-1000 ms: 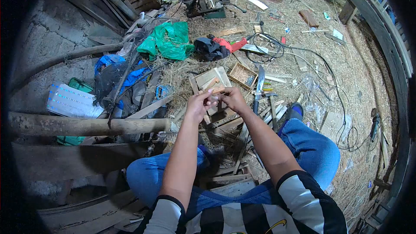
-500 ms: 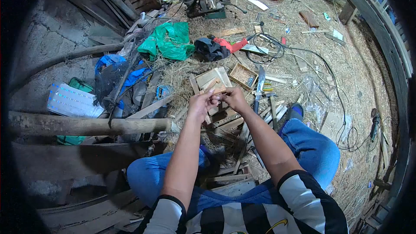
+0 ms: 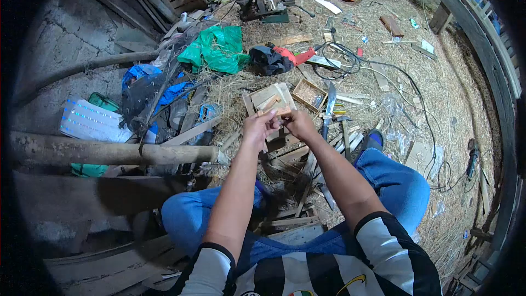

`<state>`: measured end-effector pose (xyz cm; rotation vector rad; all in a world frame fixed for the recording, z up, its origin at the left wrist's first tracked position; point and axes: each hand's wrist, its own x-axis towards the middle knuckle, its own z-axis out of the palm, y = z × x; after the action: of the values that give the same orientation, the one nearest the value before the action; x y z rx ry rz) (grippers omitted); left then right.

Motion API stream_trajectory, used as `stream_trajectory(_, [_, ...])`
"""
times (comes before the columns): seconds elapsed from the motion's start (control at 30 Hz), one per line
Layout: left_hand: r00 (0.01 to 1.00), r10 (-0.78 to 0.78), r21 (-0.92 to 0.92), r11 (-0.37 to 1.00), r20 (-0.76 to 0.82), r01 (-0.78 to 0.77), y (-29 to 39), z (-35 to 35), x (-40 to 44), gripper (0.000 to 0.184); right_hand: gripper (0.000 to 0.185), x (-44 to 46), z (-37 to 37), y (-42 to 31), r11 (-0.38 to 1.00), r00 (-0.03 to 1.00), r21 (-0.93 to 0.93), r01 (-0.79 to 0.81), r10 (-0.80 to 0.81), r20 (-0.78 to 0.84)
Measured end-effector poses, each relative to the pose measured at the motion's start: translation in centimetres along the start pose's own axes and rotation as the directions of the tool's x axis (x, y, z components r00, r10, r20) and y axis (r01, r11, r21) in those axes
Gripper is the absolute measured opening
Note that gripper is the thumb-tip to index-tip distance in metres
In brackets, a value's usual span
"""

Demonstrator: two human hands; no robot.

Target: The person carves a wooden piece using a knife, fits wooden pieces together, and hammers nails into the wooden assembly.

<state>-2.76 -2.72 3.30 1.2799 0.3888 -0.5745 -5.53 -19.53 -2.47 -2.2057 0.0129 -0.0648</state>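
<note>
Between my two hands is a small piece of wood (image 3: pixel 284 112), light orange-brown, held by the fingertips. My left hand (image 3: pixel 258 127) pinches its left side, and my right hand (image 3: pixel 300 125) has its fingers closed on the right side. Beneath and behind them lies a wooden board assembly (image 3: pixel 280 92) with a loose strip on it. A small open wooden box (image 3: pixel 309 95) with small metallic bits inside sits just right of it. Near the box are a broad-bladed knife (image 3: pixel 331 100) and a hammer (image 3: pixel 344 130).
A green plastic bag (image 3: pixel 219 49), a black bag (image 3: pixel 269 60) and a red power tool (image 3: pixel 296 56) lie ahead. A round pole (image 3: pixel 115 150) crosses the left side. Cables (image 3: pixel 402 72) and an angle grinder (image 3: pixel 473 159) are on the straw-strewn ground at right.
The view has shifted slightly. My hands stay together around the small wood piece, which now shows a broader face, and my left hand has turned a little.
</note>
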Motion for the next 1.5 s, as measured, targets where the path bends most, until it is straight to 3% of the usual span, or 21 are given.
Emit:
stream_trajectory(0.03, [1.000,0.022,-0.004,1.000,0.004,-0.022,0.7,0.5,-0.4,0.019,0.026,0.3,-0.4,-0.1,1.000,1.000,-0.004,-0.002,0.002,0.010])
stream_trajectory(0.1, [0.993,0.076,-0.055,0.996,0.088,-0.071,1.2,0.2,-0.5,0.018,0.028,1.0,-1.6,-0.4,0.985,0.986,-0.068,0.161,-0.158,0.058])
stream_trajectory(0.17, [0.991,0.090,-0.077,0.994,0.100,-0.083,3.7,1.3,-2.3,0.018,0.027,1.3,-4.7,-3.5,0.987,0.988,-0.081,0.139,-0.132,0.084])
stream_trajectory(0.23, [0.986,0.104,-0.092,0.991,0.128,-0.093,5.9,2.0,-3.9,0.019,0.024,1.4,-7.9,-6.6,0.963,0.969,-0.136,0.232,-0.217,0.115])
stream_trajectory(0.33, [0.985,0.146,-0.096,0.986,0.091,-0.138,8.4,4.1,-8.4,0.021,0.018,0.1,-11.1,-10.9,0.956,0.966,-0.134,0.260,-0.258,0.030])
stream_trajectory(0.47, [0.958,0.217,-0.119,0.973,0.189,-0.197,9.7,5.2,-13.3,0.029,0.017,-3.2,-14.8,-14.6,0.921,0.944,-0.214,0.325,-0.329,0.017])
stream_trajectory(0.53, [0.954,0.200,-0.101,0.978,0.225,-0.181,9.4,5.7,-15.4,0.029,0.018,-5.1,-16.1,-15.1,0.869,0.897,-0.249,0.428,-0.442,-0.001])
stream_trajectory(0.63, [0.961,0.132,-0.114,0.988,0.242,-0.107,8.3,7.2,-18.1,0.030,0.018,-8.4,-17.7,-14.9,0.903,0.918,-0.174,0.393,-0.395,0.024])
stream_trajectory(0.93, [0.954,0.020,-0.059,0.998,0.299,-0.003,3.7,13.4,-20.7,0.024,0.022,-15.9,-23.4,-12.9,0.918,0.965,-0.306,0.251,-0.261,0.008])
stream_trajectory(1.37, [0.950,-0.077,-0.040,0.995,0.304,0.093,1.8,15.8,-18.4,0.029,0.024,-16.2,-25.0,-10.0,0.886,0.969,-0.393,0.246,-0.224,0.102])
stream_trajectory(1.5, [0.937,-0.044,-0.099,0.992,0.345,0.083,1.5,16.1,-18.1,0.030,0.035,-16.2,-24.8,-9.8,0.914,0.971,-0.330,0.237,-0.224,0.080])
